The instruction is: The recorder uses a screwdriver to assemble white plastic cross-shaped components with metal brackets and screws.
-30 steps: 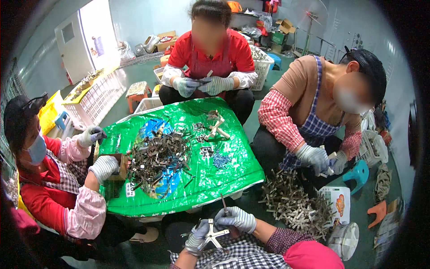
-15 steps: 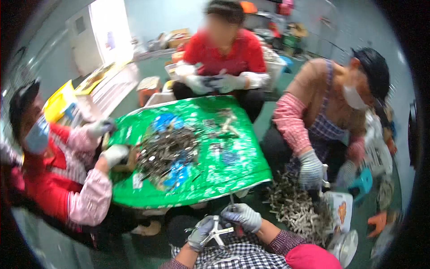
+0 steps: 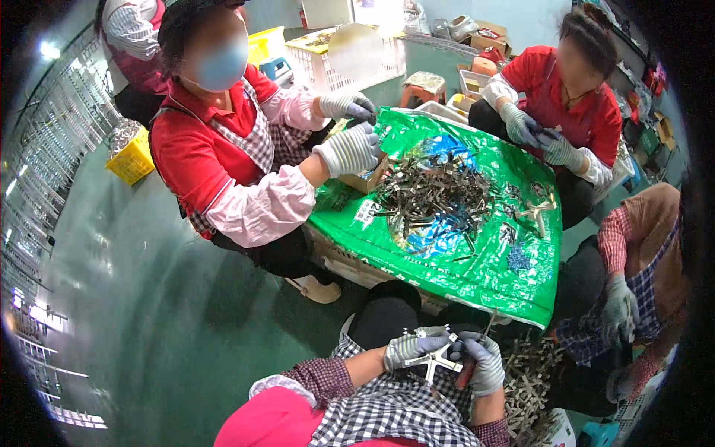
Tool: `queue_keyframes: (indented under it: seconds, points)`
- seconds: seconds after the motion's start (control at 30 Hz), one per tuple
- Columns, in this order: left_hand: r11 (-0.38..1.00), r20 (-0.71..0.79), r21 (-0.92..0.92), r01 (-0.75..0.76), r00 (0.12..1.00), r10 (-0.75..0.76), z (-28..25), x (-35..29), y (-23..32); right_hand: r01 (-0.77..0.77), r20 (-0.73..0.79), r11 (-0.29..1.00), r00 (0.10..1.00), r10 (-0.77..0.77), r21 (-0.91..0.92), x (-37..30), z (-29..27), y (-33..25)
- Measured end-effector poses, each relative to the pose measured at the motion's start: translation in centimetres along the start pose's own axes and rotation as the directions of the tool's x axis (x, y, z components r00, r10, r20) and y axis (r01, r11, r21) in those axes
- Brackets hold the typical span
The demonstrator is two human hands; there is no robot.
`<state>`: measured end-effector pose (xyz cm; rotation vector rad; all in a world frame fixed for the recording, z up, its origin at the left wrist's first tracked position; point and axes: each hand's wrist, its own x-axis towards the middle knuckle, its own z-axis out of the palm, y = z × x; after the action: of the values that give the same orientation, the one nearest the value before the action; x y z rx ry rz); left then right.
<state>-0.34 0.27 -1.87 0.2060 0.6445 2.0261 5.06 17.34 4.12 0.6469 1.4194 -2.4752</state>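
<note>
- Left hand point(image 3: 414, 349): gloved in grey, at the lower middle of the view, fingers curled over the upper left arm of a metal cross-shaped part point(image 3: 436, 359), pinching it.
- Right hand point(image 3: 482, 363): gloved likewise, fingers wrapped tight about a red-handled tool point(image 3: 467, 370); the tool's thin shaft rises toward the table edge.
- Metal cross-shaped part: held between the two hands, over the lap, just below the near edge of the table and clear of it.
- Table point(image 3: 521, 287): low, covered in green sheeting; its near edge hangs just above the hands, with a narrow gap between.
- Heap of metal parts point(image 3: 436, 197): grey strips and crosses piled at the table's middle, well inside all edges; scattered pieces lie toward the right edge.
- Floor pile point(image 3: 532, 376): more metal crosses, just beside the right hand, filling the room on that side.
- Person in red top point(image 3: 216, 141): seated at the table's left edge, both gloved hands over the corner by a small cardboard box point(image 3: 365, 179).
- Second person in red point(image 3: 555, 82): at the far edge, hands together.
- Third person, checked sleeve point(image 3: 614, 246): at the right edge, gloved hand lowered toward the floor pile.
- Green floor point(image 3: 149, 313): broad open stretch to the left of the hands.
- White crate point(image 3: 350, 59) and yellow crate point(image 3: 134, 156): set back, well apart from the table.
</note>
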Motion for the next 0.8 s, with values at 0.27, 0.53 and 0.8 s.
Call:
queue_keyframes:
  seconds: [0.27, 0.53, 0.8]
  points:
    - [0.984, 0.029, 0.179, 0.021, 0.999, -0.027, -1.4, 0.7, -0.4, 0.057, -0.007, 0.998, 0.998, -0.058, -0.040, 1.0, -1.2, 1.1]
    - [0.974, -0.079, 0.221, -0.056, 0.994, 0.075, 0.6, -0.8, 0.1, 0.106, -0.027, 0.986, 0.994, -0.110, -0.130, -0.5, -0.5, 0.4]
    - [0.937, -0.148, 0.350, -0.006, 0.987, 0.062, 1.1, -2.1, -0.2, 0.115, -0.020, 0.948, 0.992, -0.127, -0.296, -2.5, -1.0, -0.5]
